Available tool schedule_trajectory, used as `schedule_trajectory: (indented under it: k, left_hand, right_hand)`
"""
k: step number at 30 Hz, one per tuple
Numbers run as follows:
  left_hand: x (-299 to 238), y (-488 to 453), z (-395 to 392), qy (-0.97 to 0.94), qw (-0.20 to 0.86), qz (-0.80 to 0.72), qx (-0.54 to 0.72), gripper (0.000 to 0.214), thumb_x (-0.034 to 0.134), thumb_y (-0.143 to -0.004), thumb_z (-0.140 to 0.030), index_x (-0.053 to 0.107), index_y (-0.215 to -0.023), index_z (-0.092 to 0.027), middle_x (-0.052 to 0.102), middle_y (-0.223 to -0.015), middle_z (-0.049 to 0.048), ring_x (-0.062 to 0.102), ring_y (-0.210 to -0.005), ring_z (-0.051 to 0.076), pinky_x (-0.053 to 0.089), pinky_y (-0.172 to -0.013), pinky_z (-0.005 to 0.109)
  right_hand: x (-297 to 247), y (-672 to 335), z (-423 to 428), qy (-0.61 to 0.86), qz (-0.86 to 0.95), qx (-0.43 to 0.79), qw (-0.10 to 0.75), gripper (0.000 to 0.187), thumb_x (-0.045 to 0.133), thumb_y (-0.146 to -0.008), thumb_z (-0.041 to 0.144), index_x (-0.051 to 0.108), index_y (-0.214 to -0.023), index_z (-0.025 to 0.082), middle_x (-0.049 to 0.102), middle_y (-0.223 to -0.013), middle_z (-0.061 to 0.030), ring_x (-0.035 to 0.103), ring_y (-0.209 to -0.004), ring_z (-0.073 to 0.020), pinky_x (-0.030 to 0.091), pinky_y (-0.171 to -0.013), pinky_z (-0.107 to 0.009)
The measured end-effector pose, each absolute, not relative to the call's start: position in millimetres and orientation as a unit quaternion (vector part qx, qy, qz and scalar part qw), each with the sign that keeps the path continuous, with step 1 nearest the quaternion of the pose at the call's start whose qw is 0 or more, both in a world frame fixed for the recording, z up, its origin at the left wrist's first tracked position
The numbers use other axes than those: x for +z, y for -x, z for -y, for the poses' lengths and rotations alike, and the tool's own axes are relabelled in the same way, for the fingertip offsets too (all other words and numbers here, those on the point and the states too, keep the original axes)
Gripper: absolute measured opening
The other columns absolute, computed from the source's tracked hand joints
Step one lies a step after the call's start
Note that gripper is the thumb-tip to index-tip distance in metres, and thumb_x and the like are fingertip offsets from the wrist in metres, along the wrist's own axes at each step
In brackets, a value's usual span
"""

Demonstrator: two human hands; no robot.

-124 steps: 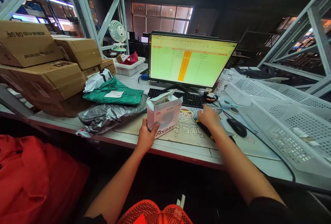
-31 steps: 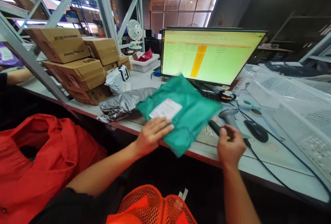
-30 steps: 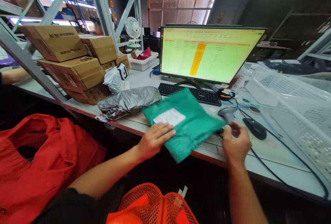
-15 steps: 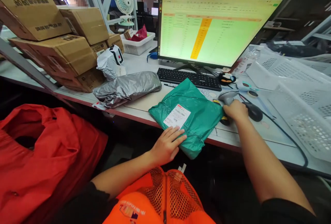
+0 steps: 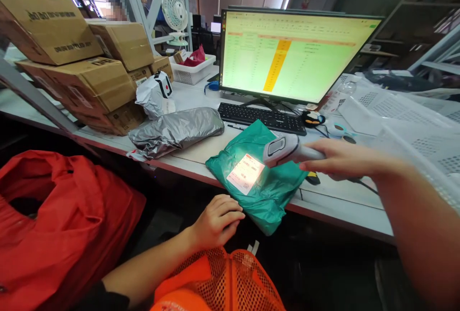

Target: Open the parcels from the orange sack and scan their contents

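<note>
Beside grn pkg (image 5: pixel 276 196), R hand (image 5: pixel 339 158) round scanner (image 5: pixel 283 151)

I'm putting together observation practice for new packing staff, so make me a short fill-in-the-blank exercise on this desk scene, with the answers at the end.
1. The right hand holds a handheld ____.
2. A bright glow falls on the white label of the ____ plastic bag.
3. Just in front of the monitor lies a black ____.
4. The cardboard boxes are stacked on the ____ side of the picture.

Missing words: scanner; green; keyboard; left.
</note>
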State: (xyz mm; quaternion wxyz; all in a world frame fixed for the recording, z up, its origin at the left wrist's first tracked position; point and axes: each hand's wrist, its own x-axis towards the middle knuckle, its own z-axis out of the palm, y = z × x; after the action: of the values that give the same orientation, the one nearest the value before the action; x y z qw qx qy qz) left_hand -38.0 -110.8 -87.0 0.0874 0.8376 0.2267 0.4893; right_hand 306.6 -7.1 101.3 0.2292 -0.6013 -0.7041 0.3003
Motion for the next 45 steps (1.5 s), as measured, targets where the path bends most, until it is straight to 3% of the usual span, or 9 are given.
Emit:
schedule_trajectory:
  k: [3, 8, 12, 15, 19, 23, 26, 34, 45]
  left_hand:
    - [-74, 36, 95, -0.854, 0.064, -0.178, 0.485, 0.027, 0.064, -0.093, -0.015, 0.066, -0.119, -0.019, 0.077, -0.109, 0.0090, 0.070, -0.107, 0.021, 0.055, -0.100, 0.039]
    - [-58, 29, 59, -0.931, 0.037, -0.201, 0.301, 0.079, 0.084, -0.081, -0.046, 0.052, -0.150, -0.024, 0.051, -0.158, 0.0154, 0.041, -0.150, 0.039, 0.036, -0.122, 0.058]
    - [-65, 20, 36, -0.938, 0.054, -0.289, 0.186, 0.097, 0.088, -0.069, -0.024, 0.046, -0.156, -0.024, 0.031, -0.169, 0.0149, 0.018, -0.157, 0.051, 0.016, -0.123, 0.077]
    - [-74, 28, 28, -0.912, 0.109, -0.287, 0.273, 0.074, 0.070, -0.078, -0.015, 0.055, -0.150, -0.023, 0.052, -0.158, 0.0129, 0.045, -0.148, 0.039, 0.034, -0.123, 0.064]
    - [-79, 58, 20, -0.692, 0.199, -0.409, 0.561, 0.033, 0.053, -0.097, -0.032, 0.074, -0.119, -0.017, 0.079, -0.113, 0.0123, 0.074, -0.108, 0.027, 0.058, -0.097, 0.039]
    - [-82, 80, 5, -0.391, 0.213, -0.590, 0.673, 0.059, 0.056, -0.089, -0.072, 0.068, -0.073, -0.015, 0.069, -0.069, 0.0095, 0.066, -0.074, 0.026, 0.054, -0.069, 0.036]
    - [-83, 81, 0, -0.330, 0.215, -0.656, 0.644, 0.072, 0.049, -0.079, -0.089, 0.047, -0.051, -0.023, 0.045, -0.048, 0.0019, 0.045, -0.054, 0.017, 0.041, -0.053, 0.033]
    - [-72, 71, 8, -0.357, 0.204, -0.692, 0.594, 0.077, 0.038, -0.072, -0.097, 0.040, -0.040, -0.027, 0.040, -0.044, 0.0042, 0.041, -0.049, 0.017, 0.036, -0.049, 0.034]
    - [-80, 71, 3, -0.361, 0.236, -0.662, 0.613, 0.071, 0.046, -0.075, -0.089, 0.051, -0.047, -0.024, 0.052, -0.049, 0.0081, 0.051, -0.053, 0.022, 0.040, -0.053, 0.035]
  right_hand:
    - [111, -292, -4, 0.592, 0.743, 0.311, 0.032, 0.047, 0.077, -0.076, 0.063, 0.072, -0.098, 0.022, 0.054, -0.057, 0.0032, 0.045, -0.042, -0.0128, 0.030, -0.036, -0.025]
    - [75, -332, -27, 0.709, 0.695, 0.074, 0.096, 0.035, 0.064, -0.087, 0.054, 0.069, -0.086, 0.019, 0.068, -0.072, -0.0063, 0.064, -0.064, -0.0227, 0.044, -0.053, -0.030]
    - [27, -371, -34, 0.796, 0.602, -0.007, 0.068, 0.034, 0.057, -0.091, 0.040, 0.073, -0.102, 0.012, 0.075, -0.094, -0.0176, 0.072, -0.088, -0.0327, 0.052, -0.072, -0.036]
    - [3, -386, -32, 0.824, 0.566, -0.012, 0.034, 0.048, 0.055, -0.092, 0.039, 0.069, -0.123, 0.006, 0.074, -0.111, -0.0236, 0.072, -0.102, -0.0377, 0.054, -0.082, -0.041]
    - [2, -382, -25, 0.821, 0.569, -0.033, 0.014, 0.058, 0.054, -0.094, 0.042, 0.063, -0.135, 0.002, 0.069, -0.125, -0.0274, 0.068, -0.112, -0.0410, 0.054, -0.092, -0.047]
    - [29, -349, -45, 0.794, 0.583, -0.128, 0.114, 0.053, 0.044, -0.099, 0.034, 0.062, -0.138, 0.003, 0.066, -0.132, -0.0262, 0.063, -0.122, -0.0379, 0.051, -0.101, -0.046]
    - [37, -317, -85, 0.773, 0.625, -0.046, 0.099, 0.050, 0.047, -0.099, 0.028, 0.059, -0.145, 0.013, 0.071, -0.127, -0.0171, 0.066, -0.120, -0.0306, 0.050, -0.102, -0.039]
    - [12, -285, -167, 0.792, 0.609, 0.038, 0.018, 0.051, 0.061, -0.094, 0.021, 0.059, -0.143, 0.009, 0.066, -0.134, -0.0244, 0.065, -0.123, -0.0327, 0.051, -0.101, -0.042]
    - [17, -288, -192, 0.769, 0.637, 0.048, -0.023, 0.045, 0.064, -0.101, 0.042, 0.060, -0.140, 0.018, 0.061, -0.139, -0.0132, 0.063, -0.121, -0.0264, 0.054, -0.104, -0.050]
